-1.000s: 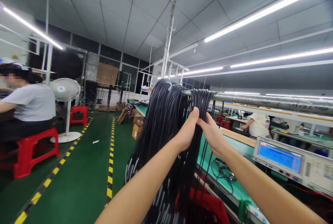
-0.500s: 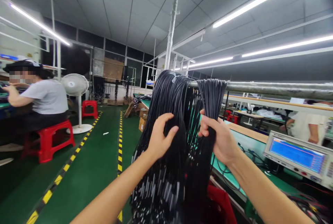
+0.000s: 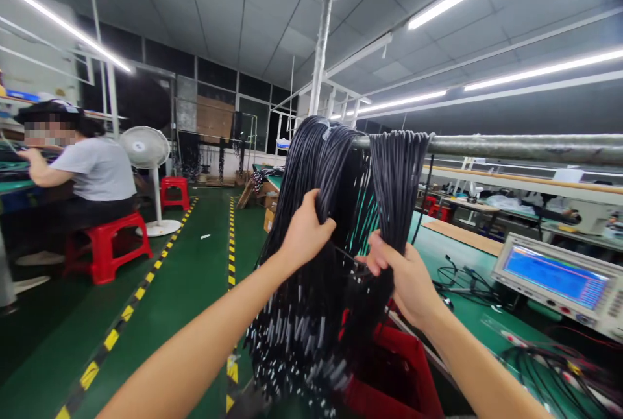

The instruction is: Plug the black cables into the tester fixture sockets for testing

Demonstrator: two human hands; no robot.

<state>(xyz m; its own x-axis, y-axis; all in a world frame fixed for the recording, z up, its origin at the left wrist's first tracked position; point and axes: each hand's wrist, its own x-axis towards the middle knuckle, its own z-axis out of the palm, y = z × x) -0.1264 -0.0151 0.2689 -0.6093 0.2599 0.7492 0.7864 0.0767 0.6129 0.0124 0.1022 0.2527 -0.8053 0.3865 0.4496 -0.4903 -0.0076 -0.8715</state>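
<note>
A thick hank of black cables (image 3: 316, 211) hangs over a metal rail (image 3: 511, 148). Below the rail, the left hand (image 3: 304, 232) grips the big bundle, fingers curled into the strands. Just right of it, the right hand (image 3: 406, 276) has closed its fingers around a thinner bunch (image 3: 396, 192) draped on the rail, parted from the rest. The step looks like separating that bunch; next it likely needs lifting up over the rail without snagging neighbouring strands.
</note>
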